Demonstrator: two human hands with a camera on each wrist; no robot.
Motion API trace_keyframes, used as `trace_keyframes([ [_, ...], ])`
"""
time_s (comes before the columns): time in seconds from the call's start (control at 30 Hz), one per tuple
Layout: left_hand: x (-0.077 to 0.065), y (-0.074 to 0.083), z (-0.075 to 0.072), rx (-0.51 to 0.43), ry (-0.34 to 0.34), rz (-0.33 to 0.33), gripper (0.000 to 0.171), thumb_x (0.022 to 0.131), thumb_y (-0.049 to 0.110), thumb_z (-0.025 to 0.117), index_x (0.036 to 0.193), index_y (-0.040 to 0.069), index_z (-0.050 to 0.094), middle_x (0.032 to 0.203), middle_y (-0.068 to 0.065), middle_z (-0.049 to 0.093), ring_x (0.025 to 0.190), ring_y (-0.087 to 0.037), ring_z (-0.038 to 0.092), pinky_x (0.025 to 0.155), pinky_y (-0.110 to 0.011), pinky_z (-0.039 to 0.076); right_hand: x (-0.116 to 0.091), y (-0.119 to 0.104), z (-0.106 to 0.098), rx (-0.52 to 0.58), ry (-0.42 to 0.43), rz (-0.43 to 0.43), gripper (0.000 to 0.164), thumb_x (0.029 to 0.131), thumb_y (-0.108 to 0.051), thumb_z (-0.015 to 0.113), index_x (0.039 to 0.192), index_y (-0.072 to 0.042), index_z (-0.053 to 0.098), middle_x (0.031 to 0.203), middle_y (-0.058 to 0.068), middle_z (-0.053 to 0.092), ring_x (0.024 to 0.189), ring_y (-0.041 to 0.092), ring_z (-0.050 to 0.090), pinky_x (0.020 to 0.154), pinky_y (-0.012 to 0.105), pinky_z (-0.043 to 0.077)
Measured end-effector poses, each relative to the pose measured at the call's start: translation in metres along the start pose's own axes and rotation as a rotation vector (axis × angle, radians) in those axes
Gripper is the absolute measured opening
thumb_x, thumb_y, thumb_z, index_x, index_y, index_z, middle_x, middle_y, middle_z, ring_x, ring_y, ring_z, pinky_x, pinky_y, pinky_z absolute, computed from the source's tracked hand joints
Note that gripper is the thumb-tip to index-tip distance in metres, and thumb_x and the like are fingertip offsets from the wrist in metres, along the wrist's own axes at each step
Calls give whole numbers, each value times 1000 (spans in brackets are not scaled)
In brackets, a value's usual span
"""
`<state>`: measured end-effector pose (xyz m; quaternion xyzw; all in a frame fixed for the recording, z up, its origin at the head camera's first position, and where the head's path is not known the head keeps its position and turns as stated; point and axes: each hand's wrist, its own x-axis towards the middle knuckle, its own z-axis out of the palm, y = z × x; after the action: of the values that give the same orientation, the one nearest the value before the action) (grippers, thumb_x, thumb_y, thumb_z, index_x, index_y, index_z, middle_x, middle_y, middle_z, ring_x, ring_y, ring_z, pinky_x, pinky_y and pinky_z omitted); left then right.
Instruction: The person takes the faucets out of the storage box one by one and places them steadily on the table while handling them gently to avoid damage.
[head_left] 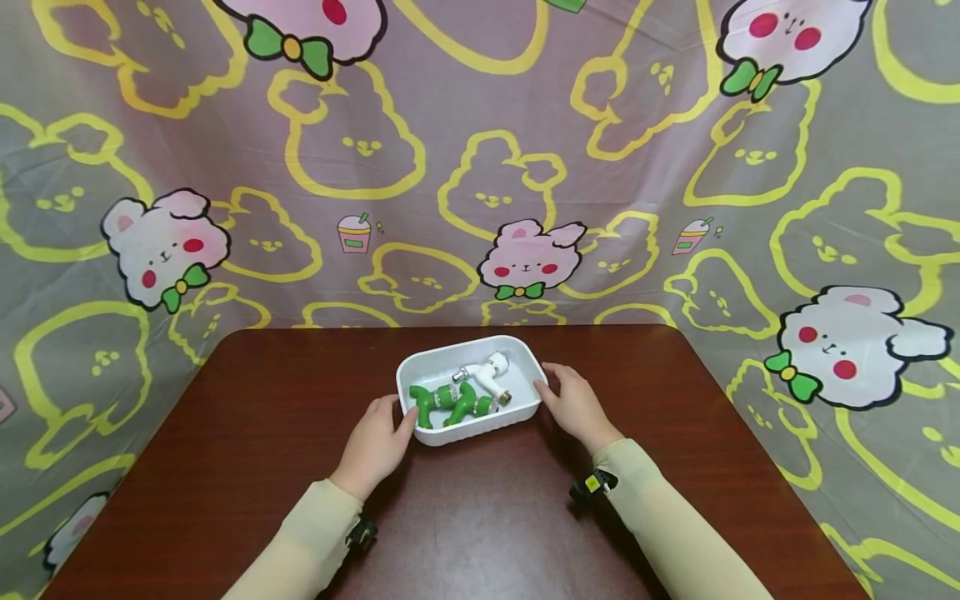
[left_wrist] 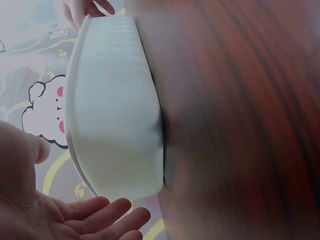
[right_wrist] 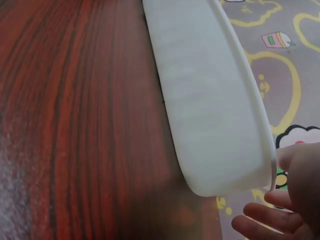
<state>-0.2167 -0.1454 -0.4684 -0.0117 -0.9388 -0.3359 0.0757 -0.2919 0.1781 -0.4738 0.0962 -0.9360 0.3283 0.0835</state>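
A white rectangular tray (head_left: 471, 429) with rounded corners sits slightly turned on the brown table. Inside it lie two green plastic faucets (head_left: 423, 402) (head_left: 462, 400) with metallic rings, side by side at the left. A white faucet (head_left: 483, 375) with a brass-coloured threaded end rests behind them to the right. My left hand (head_left: 377, 446) holds the tray's left end, thumb at the rim and fingers along the outer wall. At the opposite end my right hand (head_left: 576, 406) holds the rim between thumb and fingers. Both wrist views show the tray's outer side wall (left_wrist: 110, 100) (right_wrist: 215, 105).
The dark wooden table (head_left: 300, 358) extends around the tray on all sides. Behind it and along both sides hangs a cartoon-patterned cloth (head_left: 450, 200). Each wrist carries a small black camera (head_left: 362, 533) (head_left: 592, 485).
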Motion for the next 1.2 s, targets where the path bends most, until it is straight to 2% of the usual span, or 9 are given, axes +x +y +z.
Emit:
trace_keyframes([
  [0.17,0,6,2,-50,0,-48,58,107,36,53,140,-12,52,135,-32,59,126,-46,60,105,-57,48,1,1,4,13,5,-2,48,103,-30,64,140,1,60,139,22,62,134,39,56,112,54,44],
  [0.37,0,10,6,-160,-13,-112,58,108,38,51,143,-9,49,126,-24,67,115,-36,66,99,-53,51,1,0,6,12,1,-9,48,103,-30,63,140,1,60,139,23,62,134,39,56,113,53,43],
  [0.47,0,11,7,-195,-19,-131,59,108,38,50,144,-8,47,126,-23,68,117,-35,65,101,-52,50,1,-1,6,13,2,-8,48,103,-30,63,141,1,59,140,23,62,135,40,55,113,54,43],
  [0.73,0,9,9,-250,-27,-141,61,108,37,50,147,-10,44,134,-27,64,126,-37,62,106,-54,47,0,-1,4,54,-23,6,49,103,-27,63,143,2,57,142,23,61,137,40,53,115,54,41],
  [1.2,-3,4,6,-299,-34,-104,56,109,30,50,148,-9,44,133,-26,64,121,-36,65,104,-52,50,-3,1,3,91,-31,-3,49,103,-24,63,144,3,56,143,23,61,137,40,54,115,54,41],
])
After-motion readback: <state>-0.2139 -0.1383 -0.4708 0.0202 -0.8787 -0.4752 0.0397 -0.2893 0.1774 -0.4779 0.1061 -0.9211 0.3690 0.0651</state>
